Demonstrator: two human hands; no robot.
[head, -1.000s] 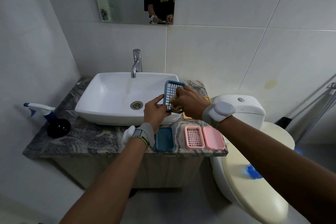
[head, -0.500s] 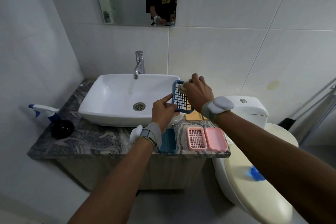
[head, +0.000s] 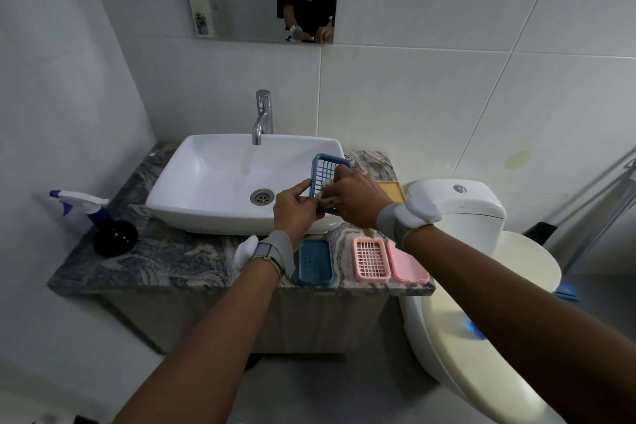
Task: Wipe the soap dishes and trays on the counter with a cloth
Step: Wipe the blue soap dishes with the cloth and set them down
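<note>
The left hand (head: 296, 213) pinches the blue grid tray (head: 327, 171) by its edge and holds it up over the side of the sink (head: 213, 182). The right hand (head: 358, 198) is curled round a cloth (head: 326, 193) and presses it on the tray. Pushing too hard may make the tray slip and drop. The cloth could also catch in the holes.

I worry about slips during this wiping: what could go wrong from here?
The left hand pinches one edge of the blue grid tray while the right hand presses the cloth on it; it might slip into the sink. The pink dish lies at the front corner of the counter below the right wrist and might get knocked off.
</note>
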